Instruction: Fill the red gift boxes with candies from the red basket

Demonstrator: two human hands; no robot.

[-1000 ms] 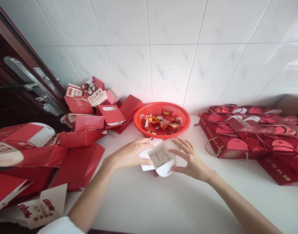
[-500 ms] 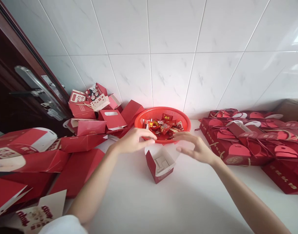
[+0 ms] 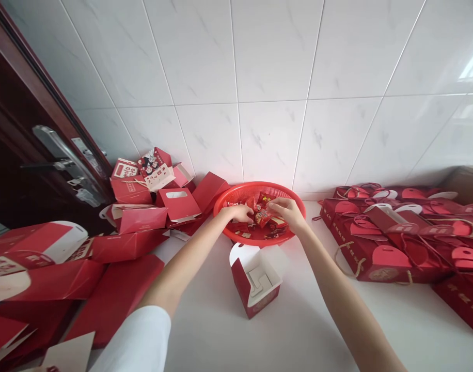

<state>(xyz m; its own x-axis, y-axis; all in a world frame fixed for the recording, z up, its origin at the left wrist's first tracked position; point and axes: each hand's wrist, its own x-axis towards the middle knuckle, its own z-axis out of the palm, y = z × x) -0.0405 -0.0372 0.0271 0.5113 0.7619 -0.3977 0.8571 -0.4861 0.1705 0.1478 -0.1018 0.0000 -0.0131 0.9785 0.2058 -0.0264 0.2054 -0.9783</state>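
A red plastic basket with perforated sides holds several wrapped candies, mostly red with some gold. Both hands are inside it. My left hand reaches in from the left, its fingers bent and slightly apart over the candies. From the right, my right hand has thumb and forefinger drawn together at a wrapped candy; its other fingers are partly hidden. In front of the basket stands a small red box, white inside, with its top flaps up. Only its folded bottom panels show within.
Red cartons and loose boxes are heaped at the left, near a dark door with a metal handle. At the right, red gift boxes with cord handles stand in rows. A tiled wall rises behind the white tabletop.
Both hands have moved forward from above the small box down into the basket, among the candies. The view has tilted up a little, and the box stays in place.
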